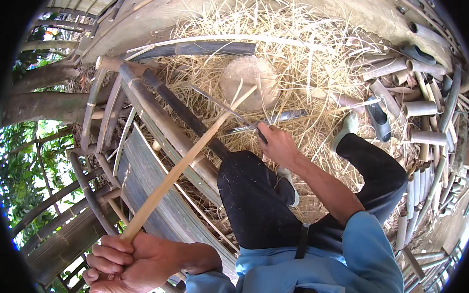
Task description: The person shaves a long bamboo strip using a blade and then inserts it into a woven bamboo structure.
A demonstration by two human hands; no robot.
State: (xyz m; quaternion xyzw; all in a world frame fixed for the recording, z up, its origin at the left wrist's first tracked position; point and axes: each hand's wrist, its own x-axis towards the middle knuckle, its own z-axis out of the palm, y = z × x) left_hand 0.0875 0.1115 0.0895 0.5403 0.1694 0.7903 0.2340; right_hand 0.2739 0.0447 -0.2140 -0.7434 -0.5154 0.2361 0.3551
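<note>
My left hand (126, 265) is closed around a long, pale bamboo strip (178, 169), which slants up and away to the right. At its far end the strip parts into a fork, one thin sliver standing off. A knife (218, 102) is gripped by its dark handle in my right hand (280, 147). Its narrow blade points to the upper left and crosses the strip just short of the fork; whether the edge is in the bamboo I cannot tell. Beyond the strip's tip lies a round wooden block (260, 73) among the shavings.
Curly bamboo shavings (314, 50) cover the ground ahead. To the left stand thick bamboo poles (145, 95) and a wide split bamboo panel (161, 195). Cut bamboo tubes (419, 108) are piled at the right, near a dark shoe (379, 122). Another blade-like metal piece (290, 115) lies beyond my right hand.
</note>
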